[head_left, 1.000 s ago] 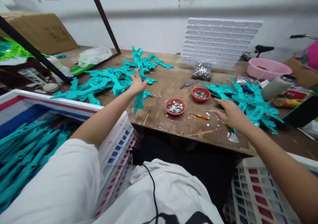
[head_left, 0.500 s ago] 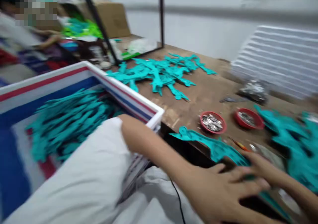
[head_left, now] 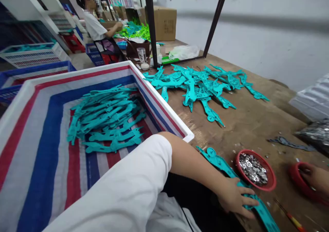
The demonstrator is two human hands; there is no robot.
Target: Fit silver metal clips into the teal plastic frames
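Observation:
A long teal plastic part (head_left: 266, 213) lies along the table's near edge. My left hand (head_left: 238, 197) rests across it, with its fingers spread over the upper face. Close beside this part stands a red bowl of small shiny metal pieces (head_left: 253, 170). At the right edge, my right hand (head_left: 318, 179) dips into a second red bowl (head_left: 298, 177). Its fingers are curled down inside, and what they pinch is hidden. A screwdriver with a red and yellow handle (head_left: 293, 220) lies at the lower right.
A white-rimmed bin (head_left: 189, 136) with a striped lining stands at my left, holding stacked teal parts (head_left: 105, 115). More teal parts (head_left: 195, 84) cover the table behind. A dark metal frame (head_left: 151, 26) rises there. A person (head_left: 96, 26) sits farther back.
The view has swung left. My right hand has moved away from the teal part to the second red bowl. My left hand has come down onto the teal part.

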